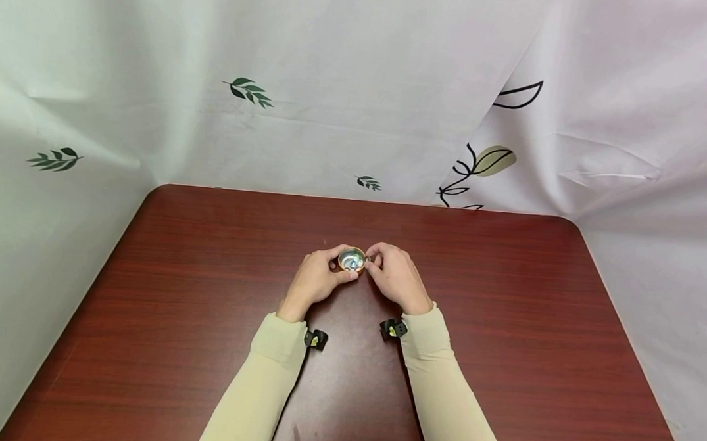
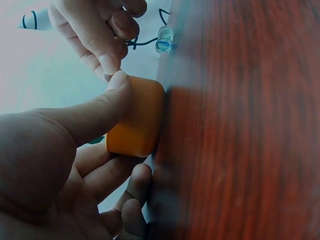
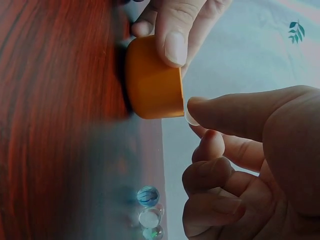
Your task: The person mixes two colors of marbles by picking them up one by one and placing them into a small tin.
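A small orange cup [image 1: 351, 271] stands on the table with its mouth up; shiny, glassy bits show inside it from above. My left hand [image 1: 314, 278] grips its side, thumb at the near side and fingers round the far side. At the cup's right rim, my right hand [image 1: 397, 275] pinches a small clear marble [image 3: 190, 119] between thumb and forefinger, mostly covered by the fingertips. The other fingers of that hand curl loosely below. Several glass marbles [image 3: 149, 217] lie on the table on the right hand's side, hidden in the head view.
The reddish-brown wooden table [image 1: 178, 292] has rounded far corners. White cloth [image 1: 336, 81] with leaf prints hangs along its back and both sides. A small black camera sits on each wrist, the left one [image 1: 315, 339] and the right one [image 1: 393, 329], above the table.
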Demonstrator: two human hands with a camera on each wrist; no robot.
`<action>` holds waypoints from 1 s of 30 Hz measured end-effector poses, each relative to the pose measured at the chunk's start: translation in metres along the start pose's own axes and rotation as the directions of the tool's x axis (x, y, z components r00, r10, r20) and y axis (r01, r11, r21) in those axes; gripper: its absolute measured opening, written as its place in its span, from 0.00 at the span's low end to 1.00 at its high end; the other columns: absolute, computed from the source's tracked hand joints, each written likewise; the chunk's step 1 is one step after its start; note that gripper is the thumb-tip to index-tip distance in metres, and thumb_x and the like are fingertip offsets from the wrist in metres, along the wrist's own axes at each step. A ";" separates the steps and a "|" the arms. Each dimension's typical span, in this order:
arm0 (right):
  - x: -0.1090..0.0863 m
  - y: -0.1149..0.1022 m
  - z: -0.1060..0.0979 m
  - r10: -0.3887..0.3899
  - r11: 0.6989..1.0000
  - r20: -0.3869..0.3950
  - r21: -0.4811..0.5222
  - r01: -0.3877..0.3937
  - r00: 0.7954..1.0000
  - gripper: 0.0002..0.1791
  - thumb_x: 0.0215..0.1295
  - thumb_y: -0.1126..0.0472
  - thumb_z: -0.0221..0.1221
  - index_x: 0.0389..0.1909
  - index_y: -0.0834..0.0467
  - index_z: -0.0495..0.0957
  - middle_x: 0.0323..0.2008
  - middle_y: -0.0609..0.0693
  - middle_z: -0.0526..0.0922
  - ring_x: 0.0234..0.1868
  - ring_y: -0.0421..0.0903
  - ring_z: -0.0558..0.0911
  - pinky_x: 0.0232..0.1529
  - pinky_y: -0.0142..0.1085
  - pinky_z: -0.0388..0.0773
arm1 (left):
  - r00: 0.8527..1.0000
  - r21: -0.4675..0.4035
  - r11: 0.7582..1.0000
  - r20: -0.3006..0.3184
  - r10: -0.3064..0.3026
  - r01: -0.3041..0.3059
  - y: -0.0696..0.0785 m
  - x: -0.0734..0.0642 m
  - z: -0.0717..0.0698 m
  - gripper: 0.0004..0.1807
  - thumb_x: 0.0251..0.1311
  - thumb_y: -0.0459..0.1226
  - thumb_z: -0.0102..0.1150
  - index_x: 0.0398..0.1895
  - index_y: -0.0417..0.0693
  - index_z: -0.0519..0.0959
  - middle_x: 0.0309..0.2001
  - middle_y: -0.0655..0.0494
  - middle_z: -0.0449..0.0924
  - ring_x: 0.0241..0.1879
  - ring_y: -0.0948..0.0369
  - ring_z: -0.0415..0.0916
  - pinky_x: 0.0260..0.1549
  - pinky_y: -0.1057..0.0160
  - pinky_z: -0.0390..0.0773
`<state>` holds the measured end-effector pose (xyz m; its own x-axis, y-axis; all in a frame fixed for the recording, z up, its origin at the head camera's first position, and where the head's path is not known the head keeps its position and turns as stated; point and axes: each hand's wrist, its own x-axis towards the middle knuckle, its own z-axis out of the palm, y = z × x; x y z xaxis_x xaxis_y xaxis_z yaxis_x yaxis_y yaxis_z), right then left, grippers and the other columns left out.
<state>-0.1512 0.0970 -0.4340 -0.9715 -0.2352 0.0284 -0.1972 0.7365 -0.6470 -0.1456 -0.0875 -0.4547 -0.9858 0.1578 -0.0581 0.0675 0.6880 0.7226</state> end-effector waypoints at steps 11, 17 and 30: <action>0.002 -0.007 0.003 -0.024 1.000 0.012 -0.003 0.024 1.000 0.05 0.68 0.64 0.62 0.43 0.58 0.82 0.27 0.46 0.76 0.28 0.43 0.73 0.34 0.38 0.72 | 1.000 -0.004 1.000 -0.001 0.018 -0.018 -0.001 -0.001 -0.001 0.25 0.58 0.47 0.74 0.60 0.64 0.82 0.40 0.56 0.85 0.34 0.59 0.75 0.38 0.57 0.72; 0.004 -0.008 0.007 -0.033 0.999 0.020 -0.004 0.033 0.999 0.05 0.68 0.63 0.62 0.42 0.57 0.82 0.28 0.46 0.76 0.28 0.43 0.73 0.34 0.37 0.72 | 1.000 -0.023 0.999 0.001 0.025 -0.025 0.000 -0.001 -0.001 0.25 0.58 0.46 0.74 0.60 0.63 0.82 0.37 0.57 0.84 0.33 0.60 0.74 0.37 0.58 0.71; 0.005 -0.014 0.013 -0.049 0.999 0.039 -0.006 0.049 0.998 0.07 0.69 0.63 0.62 0.45 0.59 0.83 0.29 0.47 0.76 0.28 0.43 0.73 0.34 0.37 0.72 | 1.000 -0.013 1.000 0.006 0.022 -0.021 -0.001 -0.001 -0.002 0.25 0.59 0.46 0.73 0.61 0.60 0.81 0.29 0.57 0.80 0.31 0.59 0.73 0.36 0.59 0.71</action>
<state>-0.1516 0.0769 -0.4349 -0.9547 -0.2960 0.0301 -0.2459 0.7280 -0.6400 -0.1450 -0.0899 -0.4543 -0.9832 0.1767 -0.0466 0.0867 0.6754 0.7323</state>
